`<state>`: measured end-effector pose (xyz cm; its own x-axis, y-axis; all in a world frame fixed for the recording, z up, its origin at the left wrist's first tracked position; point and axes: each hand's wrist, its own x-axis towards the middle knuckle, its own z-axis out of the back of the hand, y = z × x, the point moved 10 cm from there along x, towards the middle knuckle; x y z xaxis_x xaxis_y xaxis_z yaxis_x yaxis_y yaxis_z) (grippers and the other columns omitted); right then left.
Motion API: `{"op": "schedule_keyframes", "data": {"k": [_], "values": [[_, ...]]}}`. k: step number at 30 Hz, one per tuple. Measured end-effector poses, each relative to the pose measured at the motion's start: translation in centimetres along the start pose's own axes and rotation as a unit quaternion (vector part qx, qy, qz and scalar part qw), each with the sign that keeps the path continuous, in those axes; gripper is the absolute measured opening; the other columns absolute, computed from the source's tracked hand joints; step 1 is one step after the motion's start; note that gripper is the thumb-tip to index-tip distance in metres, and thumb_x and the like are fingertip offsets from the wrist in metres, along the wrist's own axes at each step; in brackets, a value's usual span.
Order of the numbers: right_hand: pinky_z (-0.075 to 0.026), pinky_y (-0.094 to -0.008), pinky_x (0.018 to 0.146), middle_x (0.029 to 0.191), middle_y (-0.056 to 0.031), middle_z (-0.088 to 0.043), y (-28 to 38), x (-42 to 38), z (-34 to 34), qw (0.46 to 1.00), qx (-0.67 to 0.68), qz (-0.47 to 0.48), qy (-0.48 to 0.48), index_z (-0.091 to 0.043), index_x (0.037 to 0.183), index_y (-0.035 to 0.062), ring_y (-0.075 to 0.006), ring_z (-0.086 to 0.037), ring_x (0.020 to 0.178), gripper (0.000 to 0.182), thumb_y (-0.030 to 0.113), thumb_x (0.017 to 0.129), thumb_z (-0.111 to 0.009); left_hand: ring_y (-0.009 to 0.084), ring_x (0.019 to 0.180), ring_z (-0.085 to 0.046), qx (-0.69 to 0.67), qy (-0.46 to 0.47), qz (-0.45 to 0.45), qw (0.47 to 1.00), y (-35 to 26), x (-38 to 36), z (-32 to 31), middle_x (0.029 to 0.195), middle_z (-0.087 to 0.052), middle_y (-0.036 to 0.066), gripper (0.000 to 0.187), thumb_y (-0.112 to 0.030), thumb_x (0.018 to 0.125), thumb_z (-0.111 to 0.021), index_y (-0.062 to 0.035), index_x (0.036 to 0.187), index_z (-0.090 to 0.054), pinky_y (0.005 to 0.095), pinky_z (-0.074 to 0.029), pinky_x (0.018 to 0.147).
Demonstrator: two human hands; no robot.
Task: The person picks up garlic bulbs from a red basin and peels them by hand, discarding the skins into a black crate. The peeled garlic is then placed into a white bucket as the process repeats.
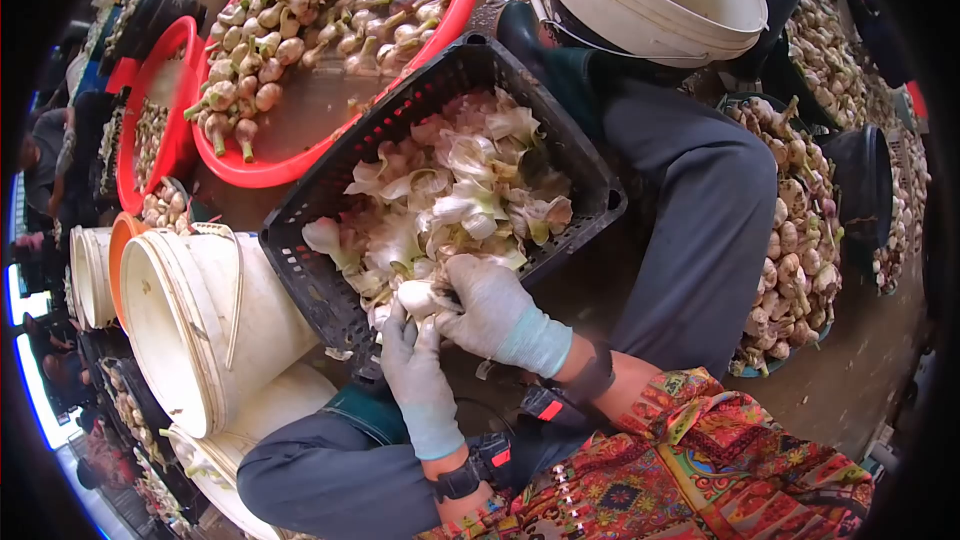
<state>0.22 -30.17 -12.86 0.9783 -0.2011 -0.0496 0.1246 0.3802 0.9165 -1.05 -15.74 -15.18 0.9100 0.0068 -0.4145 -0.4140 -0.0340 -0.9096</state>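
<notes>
A whitish garlic bulb (418, 298) is held between my two gloved hands, over the near edge of a black plastic crate (580, 155). My left hand (420, 380) grips the bulb from below with its fingertips. My right hand (492, 310) is closed at the bulb's right side; a small dark thing shows by its fingers, too hidden to make out. Loose garlic skins (460, 190) fill much of the crate, pale with pinkish parts. Both hands wear grey gloves with light blue cuffs.
A red tub (262, 172) with garlic bulbs and brownish water stands beyond the crate. White buckets (215, 330) lie at the left, and another white bucket (650, 0) is at the top. Garlic heaps (795, 260) stand right of my knee. Other people are at the far left.
</notes>
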Motion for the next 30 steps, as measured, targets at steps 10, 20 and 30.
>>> {"op": "schedule_keyframes", "data": {"k": [10, 20, 30], "values": [[-0.049, -0.0326, 0.064, 0.075, -0.0088, -0.062, -8.2, 2.3, 2.0, 0.916, 0.328, -0.229, -0.03, -0.057, 0.097, -0.0029, -0.0138, -0.056, 0.068, 0.021, 0.016, 0.088, -0.058, 0.0089, 0.06, -0.053, -0.145, 0.044, 0.047, 0.987, 0.8, -0.3, 0.3, 0.085, -0.063, 0.005, 0.026, -0.01, 0.092, -0.058, -0.0014, 0.116, -0.057, 0.0253, -0.045, 0.053], [-0.043, -0.0226, 0.05, 0.07, -0.0017, -0.056, -7.1, 1.5, 1.2, 0.933, 0.332, -0.143, -0.006, -0.057, 0.101, 0.0017, -0.0079, -0.051, 0.055, 0.015, 0.008, 0.091, -0.049, 0.015, 0.068, -0.052, -0.398, 0.0, 0.048, 0.916, -1.7, -0.6, 2.0, 0.104, -0.062, 0.014, 0.033, -0.011, 0.094, -0.052, 0.0008, 0.125, -0.048, 0.0296, -0.047, 0.065], [-0.047, -0.0465, 0.069, 0.083, -0.0246, -0.059, -3.7, 1.6, 4.8, 0.993, 0.086, -0.073, -0.04, -0.054, 0.098, 0.0013, -0.0438, -0.057, 0.081, 0.022, 0.02, 0.088, -0.06, 0.0267, 0.091, -0.063, -0.33, 0.047, -0.209, 0.919, -22.2, 11.4, 7.4, 0.116, -0.059, 0.021, 0.045, -0.021, 0.095, -0.052, 0.0074, 0.128, -0.043, 0.0362, -0.053, 0.083]]}}
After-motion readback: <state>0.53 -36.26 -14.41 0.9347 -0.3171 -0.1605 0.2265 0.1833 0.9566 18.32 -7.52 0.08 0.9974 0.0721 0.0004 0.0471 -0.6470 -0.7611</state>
